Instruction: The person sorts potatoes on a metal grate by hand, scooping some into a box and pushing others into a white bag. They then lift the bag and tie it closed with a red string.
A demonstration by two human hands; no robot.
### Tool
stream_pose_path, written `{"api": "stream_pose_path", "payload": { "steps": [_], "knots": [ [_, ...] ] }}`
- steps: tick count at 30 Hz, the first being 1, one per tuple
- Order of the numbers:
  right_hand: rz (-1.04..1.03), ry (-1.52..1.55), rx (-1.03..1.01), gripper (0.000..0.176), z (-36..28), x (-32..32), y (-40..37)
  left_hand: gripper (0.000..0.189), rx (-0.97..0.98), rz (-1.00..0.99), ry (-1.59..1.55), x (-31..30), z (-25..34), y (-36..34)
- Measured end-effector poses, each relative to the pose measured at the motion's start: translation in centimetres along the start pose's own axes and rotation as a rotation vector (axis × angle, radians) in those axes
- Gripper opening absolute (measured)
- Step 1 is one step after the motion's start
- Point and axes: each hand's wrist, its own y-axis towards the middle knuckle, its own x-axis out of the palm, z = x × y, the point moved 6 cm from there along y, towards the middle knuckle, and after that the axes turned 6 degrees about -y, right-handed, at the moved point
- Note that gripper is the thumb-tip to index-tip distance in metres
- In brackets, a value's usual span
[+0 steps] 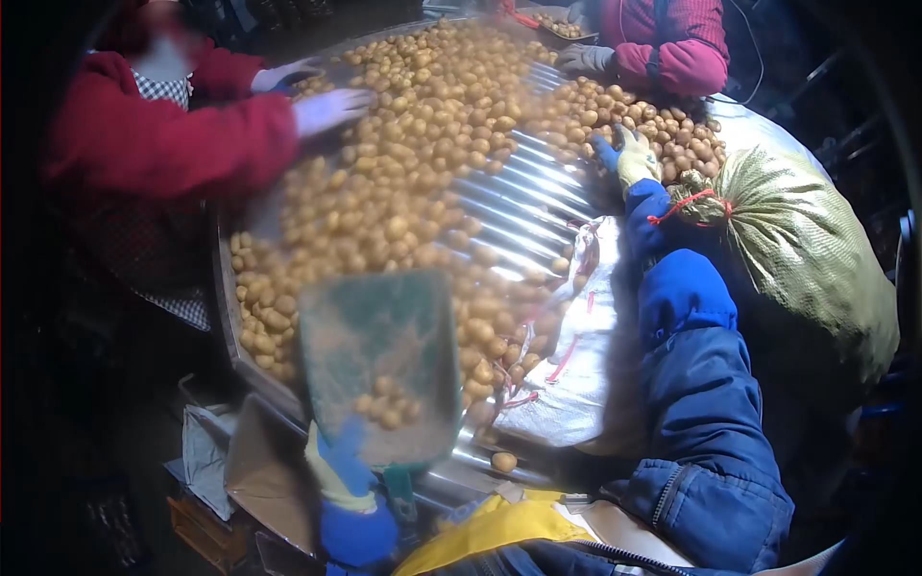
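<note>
Corrugated table (pixel 523 206): scoop (pixel 379 355) of potatoes (pixel 413 125) above clenched left hand (pixel 344 466); right hand (pixel 629 158) open, touching potatoes.

Left grip (pixel 346 475) — gloved — clasps green scoop (pixel 379 336) carrying a few potatoes (pixel 389 405). Right grip (pixel 634 158) at heap (pixel 413 144) edge on corrugated tabletop (pixel 528 206), beside tied sack (pixel 816 250).

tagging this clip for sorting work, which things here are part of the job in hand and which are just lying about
In use: left hand gripping the green scoop; right hand on the potatoes; ribbed metal table.
Lying about: tied green sack; white bag; cardboard box.
</note>
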Motion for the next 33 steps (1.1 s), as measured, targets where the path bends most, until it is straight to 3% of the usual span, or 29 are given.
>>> {"api": "stream_pose_path", "payload": {
  "steps": [5, 8, 9, 12, 13, 15, 17, 19, 20, 21, 23, 24, 27, 29, 30, 33],
  "knots": [
    [-0.118, -0.071, -0.433, 0.055, -4.9, -4.2, -3.6, 0.041, -0.007, 0.005, -0.011, 0.6, 0.2, -0.2],
    [-0.172, 0.223, -0.488, 0.052, -5.5, -2.9, -3.1, 0.042, -0.026, 0.016, -0.094, -0.3, -0.7, 0.2],
    [-0.318, 0.563, -0.251, 0.052, -5.6, -2.0, -3.3, 0.038, -0.02, -0.009, -0.087, -0.8, -1.2, 0.6],
    [-0.283, 0.353, -0.211, 0.059, -6.4, -0.1, -3.1, 0.029, 0.011, -0.045, -0.05, -1.8, -1.7, 1.1],
    [-0.24, 0.306, -0.393, 0.064, -7.5, -0.2, -4.3, 0.029, 0.018, -0.038, -0.02, -1.4, -1.5, 1.0],
    [-0.298, 0.26, -0.543, 0.071, -8.5, -0.1, -5.5, 0.029, -0.012, -0.043, -0.081, -0.9, -1.6, 0.8],
    [-0.496, 0.279, -0.479, 0.076, -10.4, 0.1, -6.1, 0.031, -0.073, -0.063, -0.26, -0.6, -1.8, 1.1],
    [-0.264, 0.003, -0.393, 0.072, -12.8, -0.3, -9.5, 0.036, -0.059, -0.098, -0.242, 0.2, -1.3, 0.6],
    [-0.439, -0.06, -0.43, 0.068, -15.5, -3.8, -12.3, 0.039, -0.053, -0.115, -0.231, 0.6, -0.9, 0.4],
    [-0.272, -0.018, -0.593, 0.066, -15.5, -0.2, -13.6, 0.044, -0.099, -0.126, -0.277, 0.6, -0.8, 0.3],
    [-0.325, 0.061, -0.464, 0.06, -17.5, -1.7, -18.7, 0.052, -0.12, -0.096, -0.257, 0.1, -1.3, 0.7],
    [-0.203, 0.018, -0.528, 0.06, -18.1, -0.3, -20.2, 0.054, -0.093, -0.056, -0.194, -0.4, -1.8, 1.0],
    [-0.489, 0.097, -0.688, 0.061, -19.0, -1.7, -22.5, 0.057, -0.088, -0.034, -0.213, -0.9, -2.5, 1.4],
    [-0.446, 0.207, -0.756, 0.061, -18.4, -4.1, -25.0, 0.059, -0.127, -0.02, -0.248, -0.8, -2.4, 1.2],
    [-0.514, 0.144, -0.906, 0.059, -18.5, -2.3, -24.6, 0.06, -0.132, -0.014, -0.251, -0.6, -2.2, 1.1],
    [-0.565, 0.24, -0.757, 0.051, -17.3, -6.5, -21.4, 0.055, -0.125, 0.001, -0.253, 0.0, -1.6, 0.6]
  ]
}}
